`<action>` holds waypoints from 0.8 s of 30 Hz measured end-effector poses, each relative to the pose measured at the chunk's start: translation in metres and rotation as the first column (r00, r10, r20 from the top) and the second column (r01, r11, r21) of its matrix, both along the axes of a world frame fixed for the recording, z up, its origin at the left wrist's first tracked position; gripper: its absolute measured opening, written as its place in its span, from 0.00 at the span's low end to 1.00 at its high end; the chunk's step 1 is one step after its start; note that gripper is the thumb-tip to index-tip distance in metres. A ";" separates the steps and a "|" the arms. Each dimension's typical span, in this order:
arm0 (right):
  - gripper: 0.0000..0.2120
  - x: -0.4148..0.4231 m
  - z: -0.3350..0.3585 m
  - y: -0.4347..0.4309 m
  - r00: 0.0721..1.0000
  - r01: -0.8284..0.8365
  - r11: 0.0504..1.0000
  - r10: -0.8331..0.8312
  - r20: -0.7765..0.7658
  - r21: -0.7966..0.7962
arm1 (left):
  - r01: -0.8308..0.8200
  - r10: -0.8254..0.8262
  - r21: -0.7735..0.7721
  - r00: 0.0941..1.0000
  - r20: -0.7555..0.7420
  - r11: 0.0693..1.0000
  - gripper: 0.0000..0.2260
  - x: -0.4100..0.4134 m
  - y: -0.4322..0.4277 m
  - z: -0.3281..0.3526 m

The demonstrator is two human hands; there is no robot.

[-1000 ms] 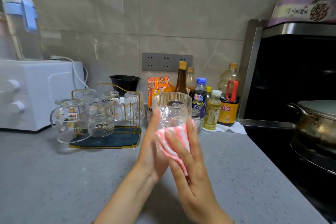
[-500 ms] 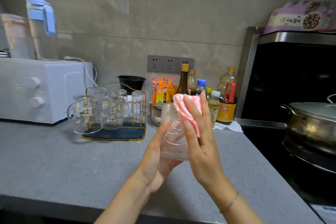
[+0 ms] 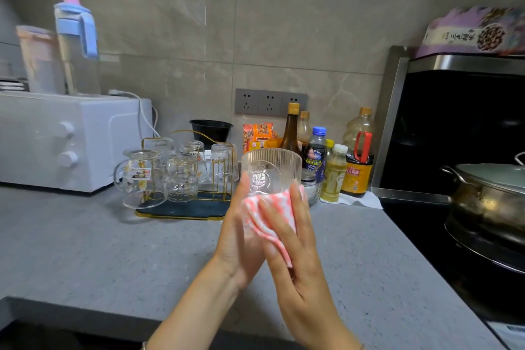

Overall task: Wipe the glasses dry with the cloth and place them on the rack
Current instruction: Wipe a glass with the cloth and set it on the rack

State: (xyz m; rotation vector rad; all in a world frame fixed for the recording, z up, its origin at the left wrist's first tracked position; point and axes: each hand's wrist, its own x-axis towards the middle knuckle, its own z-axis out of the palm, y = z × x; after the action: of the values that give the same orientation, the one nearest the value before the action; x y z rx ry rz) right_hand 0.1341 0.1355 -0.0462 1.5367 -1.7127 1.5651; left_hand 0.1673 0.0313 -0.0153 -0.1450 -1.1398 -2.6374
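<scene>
The ribbed glass (image 3: 271, 170) is held above the surface (image 3: 85, 250), mouth tilted toward the camera, with nothing inside. The left hand (image 3: 237, 239) cups its base, thumb curled against the wall. The right hand (image 3: 295, 264) lays extended fingers (image 3: 301, 216) on the cloth (image 3: 272, 209), pressing it to the lower wall. To the left, the rack (image 3: 187, 209) carries inverted glasses (image 3: 181, 176).

Rack (image 3: 181, 209): holds upturned glasses (image 3: 181, 176).
Glass (image 3: 271, 169): ribbed, gripped by left hand (image 3: 237, 241), right of rack.
Cloth (image 3: 268, 214): pressed against glass by fingers (image 3: 277, 217) of right hand (image 3: 295, 261).
</scene>
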 end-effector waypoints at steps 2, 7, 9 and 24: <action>0.21 -0.006 0.008 0.000 1.000 -0.001 1.000 0.001 0.021 -0.024 | -0.056 0.057 -0.040 0.998 0.018 0.998 0.28 -0.001 0.001 -0.001; 0.22 -0.026 0.036 0.001 0.992 0.028 0.999 -0.022 0.122 -0.045 | -0.083 0.092 -0.112 0.993 0.078 0.990 0.27 -0.004 0.006 -0.006; 0.21 -0.032 0.043 0.002 0.990 0.029 0.999 -0.026 0.139 -0.022 | -0.072 0.079 -0.108 0.995 0.061 0.992 0.28 -0.005 0.008 -0.007; 0.21 -0.006 -0.012 0.003 0.998 -0.042 0.998 0.040 0.053 0.039 | -0.026 0.031 -0.072 0.997 0.070 0.997 0.46 -0.011 -0.006 -0.007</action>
State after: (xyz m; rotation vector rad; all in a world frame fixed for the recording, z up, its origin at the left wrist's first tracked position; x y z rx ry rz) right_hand 0.1280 0.1384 -0.0582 1.5725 -1.7614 1.6134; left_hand 0.1568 0.0256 -0.0220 -0.0480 -1.2496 -2.5976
